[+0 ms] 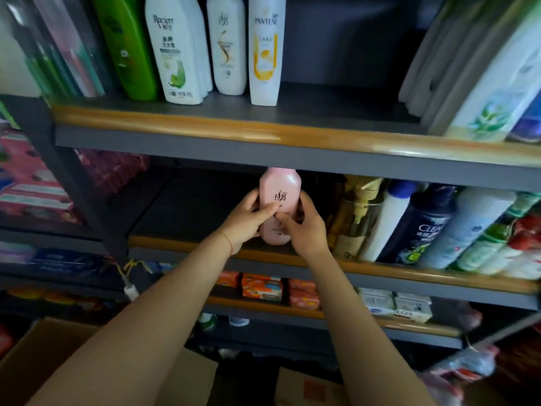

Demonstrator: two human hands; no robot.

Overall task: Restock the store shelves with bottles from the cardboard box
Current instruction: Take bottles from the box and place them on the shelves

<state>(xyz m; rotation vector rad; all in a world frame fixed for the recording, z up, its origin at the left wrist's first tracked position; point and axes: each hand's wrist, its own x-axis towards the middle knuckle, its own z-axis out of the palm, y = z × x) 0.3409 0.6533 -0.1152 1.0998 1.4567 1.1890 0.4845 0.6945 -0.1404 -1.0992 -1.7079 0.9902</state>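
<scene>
On the middle shelf (187, 244), a pink bottle (279, 200) stands upright near the front edge, left of a row of leaning bottles (421, 227). Both hands clasp it: the left hand (248, 221) wraps its left side, the right hand (304, 227) its right. Below, a cardboard box (44, 356) sits open.

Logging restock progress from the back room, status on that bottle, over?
Left hand and right hand both gripping pink bottle. Bottle upright at front edge of middle shelf. Space behind open; pump bottle to the right, apart.
</scene>
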